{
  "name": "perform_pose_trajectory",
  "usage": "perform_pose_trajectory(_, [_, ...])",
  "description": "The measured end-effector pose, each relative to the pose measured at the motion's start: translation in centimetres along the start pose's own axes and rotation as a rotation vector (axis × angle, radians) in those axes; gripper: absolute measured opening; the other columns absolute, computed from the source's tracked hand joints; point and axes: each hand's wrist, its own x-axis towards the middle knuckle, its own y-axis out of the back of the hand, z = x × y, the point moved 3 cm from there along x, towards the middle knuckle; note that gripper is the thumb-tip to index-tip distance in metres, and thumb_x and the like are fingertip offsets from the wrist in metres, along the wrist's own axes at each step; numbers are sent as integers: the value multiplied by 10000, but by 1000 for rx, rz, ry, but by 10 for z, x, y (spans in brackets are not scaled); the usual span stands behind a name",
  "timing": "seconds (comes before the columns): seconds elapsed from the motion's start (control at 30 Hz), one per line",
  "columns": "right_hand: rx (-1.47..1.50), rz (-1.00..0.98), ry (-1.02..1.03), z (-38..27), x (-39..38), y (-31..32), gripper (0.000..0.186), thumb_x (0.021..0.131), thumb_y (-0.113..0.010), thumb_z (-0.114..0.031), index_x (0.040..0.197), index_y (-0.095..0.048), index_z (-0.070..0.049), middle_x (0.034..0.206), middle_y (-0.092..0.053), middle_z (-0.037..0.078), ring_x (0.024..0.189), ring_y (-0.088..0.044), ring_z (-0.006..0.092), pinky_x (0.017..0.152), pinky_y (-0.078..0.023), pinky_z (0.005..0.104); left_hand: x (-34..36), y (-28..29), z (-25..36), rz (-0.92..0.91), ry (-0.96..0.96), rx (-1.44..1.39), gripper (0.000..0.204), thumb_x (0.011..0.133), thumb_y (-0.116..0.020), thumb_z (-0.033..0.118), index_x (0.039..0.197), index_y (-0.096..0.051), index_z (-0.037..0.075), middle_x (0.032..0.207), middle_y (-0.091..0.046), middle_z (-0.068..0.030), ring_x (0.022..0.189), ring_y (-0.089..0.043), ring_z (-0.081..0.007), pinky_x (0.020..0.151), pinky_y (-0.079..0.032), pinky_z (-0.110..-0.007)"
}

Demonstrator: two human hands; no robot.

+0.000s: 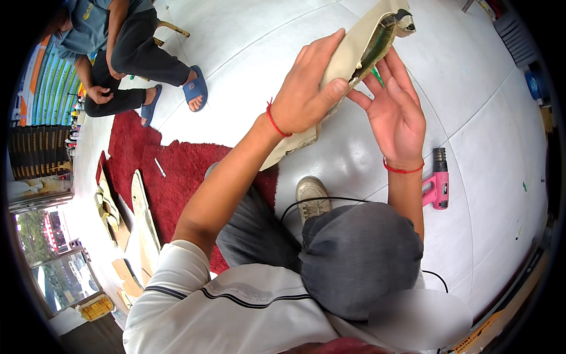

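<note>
Above a pale tiled floor (483, 118), the left hand (303, 97) grips a beige shoe sole (354, 56), its length slanting up-right; the right hand (395, 112), fingers open, touches its underside.

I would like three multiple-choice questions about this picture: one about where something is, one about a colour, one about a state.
1. Where does the pink heat gun lie?
A. on the red carpet
B. on the pale floor, to the person's right
C. on the person's lap

2. What colour are the strings on both wrists?
A. red
B. blue
C. white

3. How is the long beige piece held?
A. it lies free on the floor
B. the left hand grips it and the right hand touches its edge
C. only the right hand holds it

Answers: 1 B, bare floor surrounds it; 2 A, both strings are red; 3 B, left fingers wrap it, right fingers meet its edge.
</note>
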Motion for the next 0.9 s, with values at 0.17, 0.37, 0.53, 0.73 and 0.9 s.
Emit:
perform_pose_trajectory(0.17, [-11, -38, -25, -2, -1, -2, 626, 1059, -454, -183, 1614, -247, 18, 1641, -335, 180, 1392, -503, 342, 1082, -492, 499, 10, 17, -10, -97, 168, -322, 1035, 878, -678, 620, 1598, -277, -7, 1475, -488, -254, 1357, -496, -381, 1140, -388, -426])
perform_pose_trajectory(0.37, [68, -30, -45, 3, -6, 25, 579, 1046, -523, -131, 1578, -342, 14, 1565, -456, 182, 1330, -569, 323, 1085, -493, 467, 13, 10, -2, -141, 165, -280, 1182, 668, -905, 389, 1603, -292, 6, 1541, -457, -160, 1439, -436, -282, 1196, -323, -399])
perform_pose_trajectory(0.53, [-509, 853, -14, 17, -139, 194, 403, 1032, -564, -135, 1397, -550, 36, 1353, -602, 141, 1218, -614, 258, 1061, -503, 428, 14, 34, -23, 88, 246, -254, 1023, 721, -861, 296, 1555, -347, 0, 1415, -544, -170, 1272, -569, -260, 1080, -465, -378])
perform_pose_trajectory(0.73, [-776, 1456, -341, 24, -371, 366, 196, 951, -711, -255, 914, -723, -63, 863, -705, 13, 746, -626, 109, 634, -482, 276, 49, 56, -59, 122, 287, -68, 1084, 634, -879, 318, 1542, -368, 17, 1285, -603, -166, 1180, -600, -291, 1014, -493, -381])
perform_pose_trajectory(0.9, [-83, 1075, -392, 31, -339, 372, 199, 950, -715, -231, 1046, -696, -59, 969, -687, 6, 861, -644, 118, 760, -523, 312, 62, 60, -71, -160, 213, -1, 1059, 647, -855, 273, 1574, -378, 88, 1414, -548, -124, 1284, -541, -270, 1099, -436, -392])
